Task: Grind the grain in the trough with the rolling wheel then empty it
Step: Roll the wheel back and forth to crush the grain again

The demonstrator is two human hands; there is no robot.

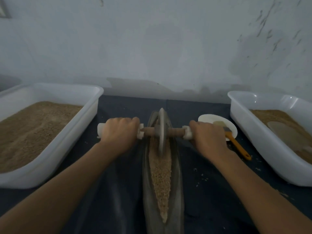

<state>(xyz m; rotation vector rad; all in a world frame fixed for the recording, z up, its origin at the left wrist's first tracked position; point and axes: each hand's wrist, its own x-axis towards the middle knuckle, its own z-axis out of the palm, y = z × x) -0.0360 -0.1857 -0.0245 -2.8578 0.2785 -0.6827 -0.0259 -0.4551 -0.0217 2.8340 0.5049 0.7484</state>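
Note:
A long, boat-shaped metal trough (177,196) runs away from me down the middle of the dark table. Tan grain (161,179) fills its groove. A grey rolling wheel (161,132) stands upright in the far part of the trough, on a wooden axle (175,132) with white-wrapped handles. My left hand (119,132) grips the left handle. My right hand (208,136) grips the right handle. Both arms are stretched forward.
A white tub (50,156) of brown meal sits at the left. Another white tub (263,144), holding grain and a pale scoop, sits at the right. A white plate (211,119) carries an orange-handled brush (236,144) beside my right hand. Loose grains dot the cloth. A wall stands behind.

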